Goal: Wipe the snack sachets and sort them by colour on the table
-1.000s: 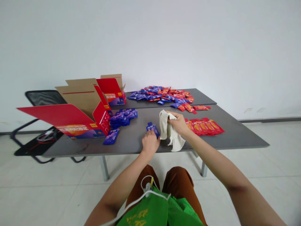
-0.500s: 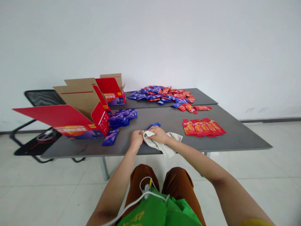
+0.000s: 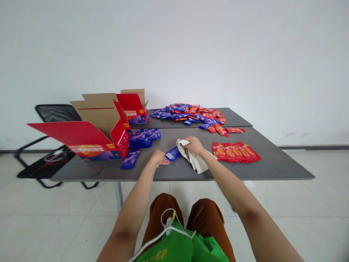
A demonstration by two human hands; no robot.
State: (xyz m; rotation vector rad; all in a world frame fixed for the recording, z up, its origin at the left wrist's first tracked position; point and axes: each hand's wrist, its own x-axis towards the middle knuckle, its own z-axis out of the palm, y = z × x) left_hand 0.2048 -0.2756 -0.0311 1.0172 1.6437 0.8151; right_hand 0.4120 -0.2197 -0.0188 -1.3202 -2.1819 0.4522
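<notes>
My left hand [image 3: 159,158] grips the near-left end of a blue pouch [image 3: 172,154], whose printed back with a white label faces up. Just right of the pouch, my right hand [image 3: 193,145] is closed on a pale cloth [image 3: 196,160] that hangs in folds over the table. A single blue pouch [image 3: 130,159] lies to the left of my left hand, in front of a stack of blue pouches [image 3: 144,137]. To the right of the cloth, several red pouches [image 3: 236,151] overlap in a row.
Open red cartons [image 3: 95,150] stand at the table's left side, with a black chair [image 3: 57,113] behind them. Farther back lies a mixed heap of blue and red pouches [image 3: 188,112]. The grey table's [image 3: 278,165] front edge runs above my knees.
My hands have moved apart. My right hand has lifted the cloth up and to the right, and the blue pouch, mostly hidden before, now shows between the hands.
</notes>
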